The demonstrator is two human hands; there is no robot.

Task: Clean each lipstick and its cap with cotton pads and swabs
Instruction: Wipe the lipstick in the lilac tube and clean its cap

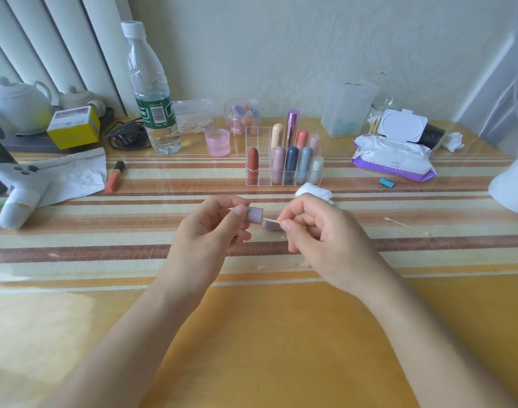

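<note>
While the left hand (207, 231) pinches a mauve cap (255, 215) between thumb and curled fingers, the right hand (319, 234) grips a wooden-stemmed swab (273, 220) between thumb and forefinger, its tip at the cap's open end. Both hands are held in front of the clear organizer (283, 179), on the person's side of it. A second mauve piece (270, 226) shows just under the swab, partly hidden by the right fingers; I cannot tell whether it is held or lying down. Capped lipsticks (291, 163) stand upright in the organizer. A white cotton pad (312, 190) lies just in front of the organizer's right corner, a spare swab (406, 226) further right, and a pink cup (218, 141) just left of the organizer
</note>
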